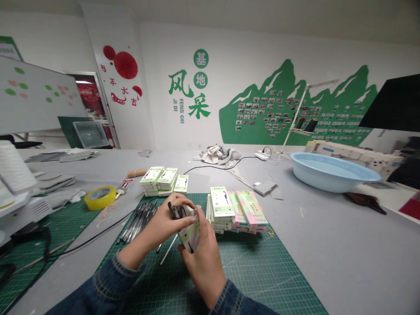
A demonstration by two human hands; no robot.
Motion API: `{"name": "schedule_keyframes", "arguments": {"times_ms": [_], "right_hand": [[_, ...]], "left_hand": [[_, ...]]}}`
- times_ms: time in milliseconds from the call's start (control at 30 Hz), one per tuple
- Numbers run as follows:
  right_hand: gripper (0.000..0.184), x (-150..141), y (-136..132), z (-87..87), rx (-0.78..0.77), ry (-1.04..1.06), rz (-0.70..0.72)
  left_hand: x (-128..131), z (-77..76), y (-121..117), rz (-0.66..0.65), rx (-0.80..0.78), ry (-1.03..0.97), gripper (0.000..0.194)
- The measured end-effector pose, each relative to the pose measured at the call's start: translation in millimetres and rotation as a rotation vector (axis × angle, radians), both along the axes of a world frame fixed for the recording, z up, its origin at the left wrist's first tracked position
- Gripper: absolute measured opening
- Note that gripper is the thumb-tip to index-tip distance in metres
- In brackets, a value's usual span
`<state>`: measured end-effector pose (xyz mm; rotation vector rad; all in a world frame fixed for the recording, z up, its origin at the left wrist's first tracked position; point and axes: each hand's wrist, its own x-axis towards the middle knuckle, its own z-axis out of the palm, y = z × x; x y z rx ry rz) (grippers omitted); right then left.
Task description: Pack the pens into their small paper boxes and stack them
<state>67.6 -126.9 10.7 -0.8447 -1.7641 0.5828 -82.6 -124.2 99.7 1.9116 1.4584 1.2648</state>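
Note:
My left hand point(169, 221) is pinched on a bundle of black pens point(176, 211), their ends at the mouth of a small pale green box point(189, 232). My right hand point(205, 253) is wrapped round that box and holds it above the green cutting mat point(256, 271). More black pens point(139, 221) lie loose on the mat to the left. A fanned pile of green and pink boxes point(234, 211) sits just right of my hands. Further back stand stacks of similar green boxes point(162, 180).
A roll of yellow tape point(100, 197) lies at the left, with a black cable point(88, 238) running across the grey table. A light blue basin point(331, 171) stands at the right. Crumpled cloth point(218, 154) lies at the back, a sewing machine point(16, 188) at far left.

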Motion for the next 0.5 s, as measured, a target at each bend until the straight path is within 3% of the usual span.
{"name": "schedule_keyframes", "arguments": {"times_ms": [100, 267, 500], "right_hand": [[0.101, 0, 0, -2.1, -0.014, -0.003, -0.002], [0.105, -1, -1, -1.6, -0.064, 0.013, 0.021], [0.112, -1, -2, -0.2, -0.114, 0.034, -0.003]], "left_hand": [[-8, 4.9, -1, -0.002, -0.053, 0.077, 0.030], [-15, 8.3, -4, -0.054, -0.094, -0.003, 0.028], [-21, -7.2, -10, -0.080, -0.213, -0.250, 0.040]]}}
